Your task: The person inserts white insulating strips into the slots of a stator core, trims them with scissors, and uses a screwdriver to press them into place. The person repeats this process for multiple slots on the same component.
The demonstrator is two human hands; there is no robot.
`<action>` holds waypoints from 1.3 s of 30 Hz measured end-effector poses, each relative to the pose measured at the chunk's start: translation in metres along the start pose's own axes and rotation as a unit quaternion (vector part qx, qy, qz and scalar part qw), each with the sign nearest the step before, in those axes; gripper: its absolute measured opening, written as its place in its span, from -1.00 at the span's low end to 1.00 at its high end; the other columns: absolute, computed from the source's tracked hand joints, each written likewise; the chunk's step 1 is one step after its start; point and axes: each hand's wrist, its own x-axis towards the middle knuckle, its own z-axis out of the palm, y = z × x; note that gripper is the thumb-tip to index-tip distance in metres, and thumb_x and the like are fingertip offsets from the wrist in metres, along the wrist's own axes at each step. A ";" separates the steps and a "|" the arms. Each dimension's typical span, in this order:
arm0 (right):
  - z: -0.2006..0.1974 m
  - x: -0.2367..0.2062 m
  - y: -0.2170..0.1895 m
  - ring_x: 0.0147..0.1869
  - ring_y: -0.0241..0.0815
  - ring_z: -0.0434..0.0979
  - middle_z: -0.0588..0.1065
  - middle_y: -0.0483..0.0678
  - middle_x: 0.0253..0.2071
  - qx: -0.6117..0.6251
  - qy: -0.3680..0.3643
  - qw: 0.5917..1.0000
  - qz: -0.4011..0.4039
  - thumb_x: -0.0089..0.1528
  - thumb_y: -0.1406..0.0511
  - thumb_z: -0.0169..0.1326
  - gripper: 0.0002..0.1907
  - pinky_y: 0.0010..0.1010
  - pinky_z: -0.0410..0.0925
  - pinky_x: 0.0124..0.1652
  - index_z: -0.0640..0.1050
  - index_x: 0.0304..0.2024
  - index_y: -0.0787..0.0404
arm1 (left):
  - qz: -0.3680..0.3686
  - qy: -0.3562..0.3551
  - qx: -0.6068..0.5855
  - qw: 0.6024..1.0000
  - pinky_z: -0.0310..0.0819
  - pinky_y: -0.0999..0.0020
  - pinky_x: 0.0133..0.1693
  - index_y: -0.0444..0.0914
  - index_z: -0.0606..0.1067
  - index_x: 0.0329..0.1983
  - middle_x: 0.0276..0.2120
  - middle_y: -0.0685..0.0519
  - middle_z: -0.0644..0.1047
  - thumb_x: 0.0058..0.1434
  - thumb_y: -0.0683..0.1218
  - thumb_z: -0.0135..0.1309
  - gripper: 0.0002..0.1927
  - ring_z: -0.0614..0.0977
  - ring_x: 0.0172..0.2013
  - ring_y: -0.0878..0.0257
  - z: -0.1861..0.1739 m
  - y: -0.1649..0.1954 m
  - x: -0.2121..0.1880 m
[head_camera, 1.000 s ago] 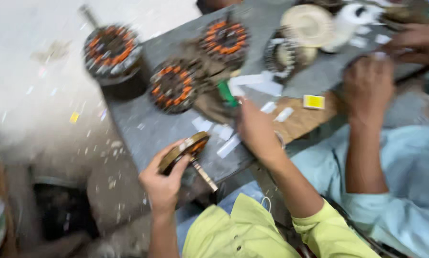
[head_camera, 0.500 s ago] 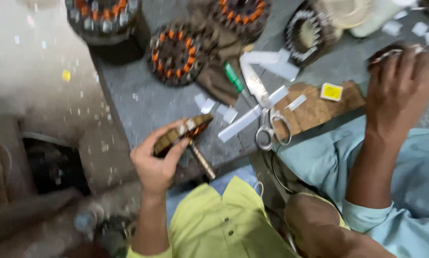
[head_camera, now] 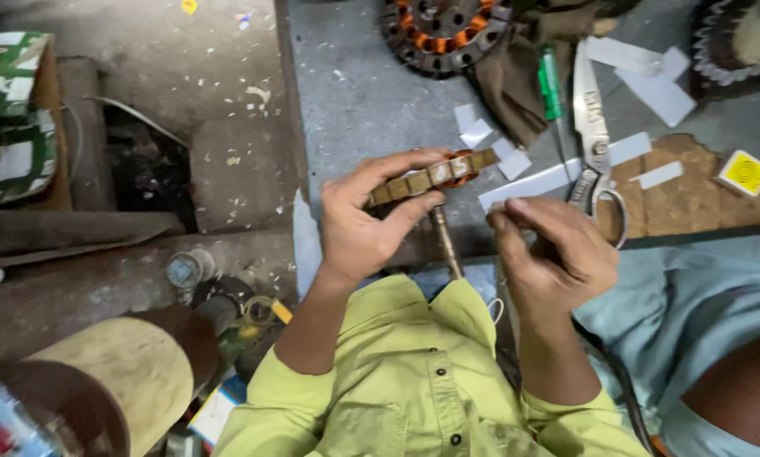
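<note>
A: Left hand [head_camera: 359, 228] first. What's it got?

B: Closed round a stator core [head_camera: 430, 176], edge-on to the camera, brownish lamination stack, bit of orange winding showing at the top. Its shaft [head_camera: 446, 245] pokes down toward the lap. Held over the near edge of the grey table [head_camera: 354, 101].

A: Right hand [head_camera: 557, 254]?

B: Fingers curled in, tips pinched together just right of the core, not touching it. Can't tell if anything's in the pinch, too small.

A: Step?

B: Looks like slot insulation work, my read. A white paper strip [head_camera: 532, 182] lies right above the right hand, scissors [head_camera: 595, 144] beside it, more cut paper bits [head_camera: 477, 131] near.

A: Next move needs?

B: Probably the core kept steady and a fine fingertip feed into a slot.

A: Rest?

B: Wound stator [head_camera: 443, 30] at the table's far edge, green pen [head_camera: 551, 85], yellow square tag [head_camera: 745, 173].
</note>
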 end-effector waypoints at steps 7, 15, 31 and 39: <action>0.027 0.030 -0.019 -0.03 0.07 0.71 0.61 0.20 -0.10 -0.121 -0.032 0.975 -0.181 0.23 0.58 0.33 -0.77 -0.26 0.58 -0.05 0.62 -0.09 0.36 | -0.008 -0.007 0.004 1.000 0.59 0.36 0.14 -0.27 0.58 0.08 0.03 -0.01 0.67 0.22 -0.26 0.34 -0.64 0.72 0.05 0.21 -0.002 -0.005 0.001; 0.032 0.036 -0.020 0.03 0.11 0.69 0.60 0.14 -0.11 -0.131 -0.068 0.967 -0.206 0.17 0.53 0.33 -0.77 -0.24 0.57 0.00 0.65 -0.14 0.24 | 0.011 -0.005 0.009 1.000 0.55 0.37 0.15 -0.27 0.59 0.06 0.01 -0.01 0.67 0.23 -0.24 0.35 -0.67 0.72 0.03 0.20 -0.003 -0.006 0.002; 0.030 0.086 -0.061 -0.15 0.07 0.66 0.57 0.12 -0.29 -0.154 -0.164 0.944 -0.243 0.02 0.50 0.28 -0.75 -0.25 0.54 -0.17 0.69 -0.23 0.29 | 0.008 -0.017 0.025 1.000 0.52 0.40 0.17 -0.21 0.59 0.10 0.02 0.05 0.66 0.27 -0.22 0.31 -0.67 0.72 0.03 0.24 -0.008 -0.003 0.004; 0.032 0.090 -0.057 -0.15 0.05 0.65 0.57 0.12 -0.29 -0.171 -0.172 0.930 -0.277 0.01 0.50 0.28 -0.74 -0.25 0.54 -0.17 0.69 -0.23 0.28 | 0.013 -0.013 0.040 0.999 0.52 0.42 0.13 -0.17 0.58 0.12 0.02 0.10 0.66 0.26 -0.20 0.32 -0.64 0.72 -0.01 0.28 -0.008 -0.006 0.005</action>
